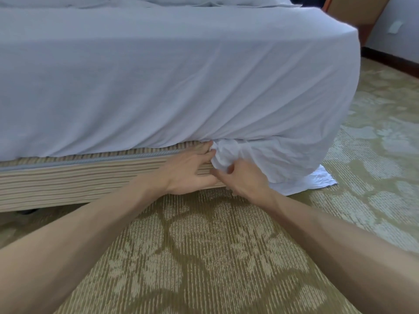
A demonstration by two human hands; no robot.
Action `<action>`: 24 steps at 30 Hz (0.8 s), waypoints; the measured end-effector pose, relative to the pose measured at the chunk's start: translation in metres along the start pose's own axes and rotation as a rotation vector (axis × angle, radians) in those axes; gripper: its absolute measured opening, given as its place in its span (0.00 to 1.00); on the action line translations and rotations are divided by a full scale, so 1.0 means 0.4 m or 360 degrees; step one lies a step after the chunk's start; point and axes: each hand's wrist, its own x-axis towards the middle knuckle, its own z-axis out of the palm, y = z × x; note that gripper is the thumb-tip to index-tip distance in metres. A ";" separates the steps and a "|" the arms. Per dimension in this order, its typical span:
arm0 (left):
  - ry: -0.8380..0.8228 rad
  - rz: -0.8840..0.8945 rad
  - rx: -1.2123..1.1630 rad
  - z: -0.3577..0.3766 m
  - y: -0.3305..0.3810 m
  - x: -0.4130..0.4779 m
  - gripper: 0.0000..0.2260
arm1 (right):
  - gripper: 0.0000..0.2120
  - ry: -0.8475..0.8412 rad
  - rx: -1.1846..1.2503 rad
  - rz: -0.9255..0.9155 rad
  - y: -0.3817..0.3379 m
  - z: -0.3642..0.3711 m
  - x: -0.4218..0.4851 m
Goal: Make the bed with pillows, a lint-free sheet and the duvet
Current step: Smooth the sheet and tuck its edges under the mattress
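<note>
A white sheet (181, 75) covers the mattress and hangs down its side, pulled tight along the lower edge at the left. Near the bed's right corner a loose bunch of the sheet hangs out, and its tail lies on the carpet. My left hand (190, 171) rests flat against the striped bed base (68, 177), its fingertips at the gap under the mattress, touching the bunched sheet. My right hand (244, 180) grips the bunched sheet from below. Pillows or a duvet show as white bulk at the top edge.
A green and beige patterned carpet (204, 257) runs in front of the bed and past its right corner. A wooden headboard (360, 10) and a dark skirting board (392, 61) stand at the upper right by the wall.
</note>
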 end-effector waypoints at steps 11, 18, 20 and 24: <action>0.0269 0.0057 0.0148 0.004 0.020 0.037 0.32 | 0.13 0.0615 -0.0573 -0.0218 0.074 -0.121 0.051; 0.0127 0.0134 0.0327 0.020 0.054 0.067 0.34 | 0.09 0.0528 -0.0942 -0.0442 0.098 -0.156 0.087; 0.0097 0.0107 0.0307 0.023 0.068 0.090 0.36 | 0.09 0.0601 -0.0940 -0.0447 0.113 -0.175 0.098; 0.0082 -0.0010 0.0264 0.021 0.099 0.135 0.38 | 0.07 0.0728 -0.0807 -0.0445 0.127 -0.176 0.102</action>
